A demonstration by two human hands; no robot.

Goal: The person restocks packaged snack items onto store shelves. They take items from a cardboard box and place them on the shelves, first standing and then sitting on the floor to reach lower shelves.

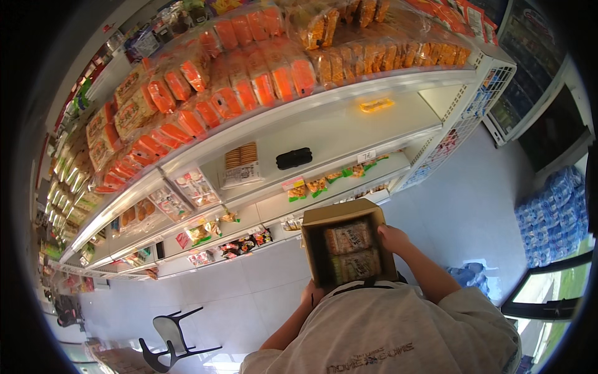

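Note:
I hold an open cardboard box [343, 212] in front of my body. Inside it, deep down, lie clear plastic packets of food [348, 237] with printed wrappers. My right hand [392, 239] grips the box's right side near its upper corner. At the lower left side of the box, my left hand [312, 294] holds on, its fingers partly hidden. Beyond the box, a store shelf carries a pack of round biscuits [241, 161], a black tray-like object [294, 159] and a small yellow packet [376, 105].
Orange-wrapped packs [238, 93] and brown snack packs [383, 56] crowd the top shelf. Lower shelves hold small snack bags [316, 185]. A chair [170, 334] is on the floor at lower left. Shrink-wrapped blue bottle packs [551, 219] are stacked at right, below a glass-door cooler [528, 61].

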